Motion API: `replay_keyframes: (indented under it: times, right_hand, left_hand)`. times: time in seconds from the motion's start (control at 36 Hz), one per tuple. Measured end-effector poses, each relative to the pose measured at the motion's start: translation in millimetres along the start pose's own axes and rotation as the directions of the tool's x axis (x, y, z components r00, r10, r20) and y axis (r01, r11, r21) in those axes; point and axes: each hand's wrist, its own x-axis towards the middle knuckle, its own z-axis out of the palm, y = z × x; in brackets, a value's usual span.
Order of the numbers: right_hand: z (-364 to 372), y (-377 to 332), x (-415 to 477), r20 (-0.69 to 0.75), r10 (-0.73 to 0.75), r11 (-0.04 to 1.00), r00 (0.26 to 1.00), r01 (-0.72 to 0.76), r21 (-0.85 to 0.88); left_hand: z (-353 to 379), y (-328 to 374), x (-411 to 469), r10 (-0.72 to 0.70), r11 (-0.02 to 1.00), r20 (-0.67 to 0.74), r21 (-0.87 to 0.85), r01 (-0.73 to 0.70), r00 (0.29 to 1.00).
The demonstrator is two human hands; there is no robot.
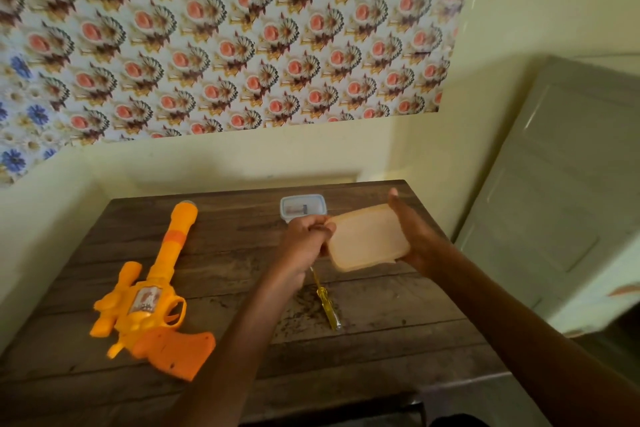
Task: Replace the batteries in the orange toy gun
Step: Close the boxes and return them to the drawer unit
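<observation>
While both hands were busy with a pale plastic container (367, 236) held above the table (398, 350), the orange toy gun (152, 291) lay untouched on the left side of the table, well apart from either hand. The left hand (306, 239) had its fingers curled at the container's left edge, pinching it. The right hand (408, 229) cradled the right side, with its thumb raised over the far corner. Whether the container was a lid or a shallow box could not be told.

The gun lay flat on its side. Its long axis ran from near to far, with the darker orange grip nearest the person and the muzzle pointing toward the far wall, leaning slightly right. It sat to the left of both arms, so the left hand was the nearer one and would likely have the shorter reach, across and toward the near-left.

A yellow-handled screwdriver (325, 302) lay on the table between the two forearms. Its handle was toward the person and its shaft ran away under the left hand. A small clear tub (303, 207) with a blue-rimmed lid sat at the far edge, just beyond the hands; its contents were too small to make out.

By the look of it, the battery job on the gun itself had not yet begun.
</observation>
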Motion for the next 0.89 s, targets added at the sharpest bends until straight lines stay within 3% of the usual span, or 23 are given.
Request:
replay_keyframes:
  times: [0.11, 0.19, 0.28, 0.39, 0.47, 0.61, 0.69, 0.81, 0.89]
  right_hand:
    - [0.2, 9.9, -11.6, -0.207, -0.069, 0.995, 0.976, 0.052, -0.087]
    - [3.5, 14.3, -24.3, -0.301, -0.105, 0.994, 0.948, 0.098, -0.038]
    - [6.5, 16.6, -30.4, -0.369, -0.157, 0.987, 0.916, 0.160, -0.022]
    - [3.3, 17.0, -40.7, -0.403, -0.233, 0.972, 0.885, 0.212, -0.097]
    - [-1.0, 18.9, -43.1, -0.395, -0.274, 0.961, 0.877, 0.236, -0.142]
    - [-3.7, 20.1, -40.0, -0.379, -0.161, 0.986, 0.911, 0.137, -0.091]
    - [-5.7, 20.8, -38.5, -0.404, -0.176, 0.984, 0.898, 0.146, -0.103]
    - [-3.0, 21.6, -38.8, -0.475, -0.081, 0.994, 0.876, 0.105, 0.024]
    - [-1.6, 22.9, -44.0, -0.430, -0.009, 0.997, 0.903, 0.039, 0.059]
  left_hand:
    - [11.5, 3.7, -17.3, 0.028, 1.000, -0.045, -0.009, -0.029, 0.999]
    - [24.3, 6.1, -30.1, -0.078, 0.996, -0.095, -0.040, 0.074, 0.992]
    - [34.1, 10.9, -40.3, -0.144, 0.976, -0.115, -0.180, 0.122, 0.983]
    - [40.7, 15.3, -49.2, 0.077, 0.996, -0.244, 0.069, -0.062, 0.967]
    - [44.1, 13.0, -48.9, 0.096, 0.987, -0.228, 0.145, -0.064, 0.969]
    - [46.1, 5.0, -45.1, 0.020, 0.998, -0.183, 0.064, -0.008, 0.983]
    - [48.8, 4.2, -44.4, -0.001, 1.000, -0.184, 0.016, 0.004, 0.983]
    - [57.3, 0.2, -44.3, 0.060, 0.997, -0.194, -0.041, -0.069, 0.979]
    - [61.3, -3.8, -42.2, 0.123, 0.991, -0.219, -0.015, -0.130, 0.968]
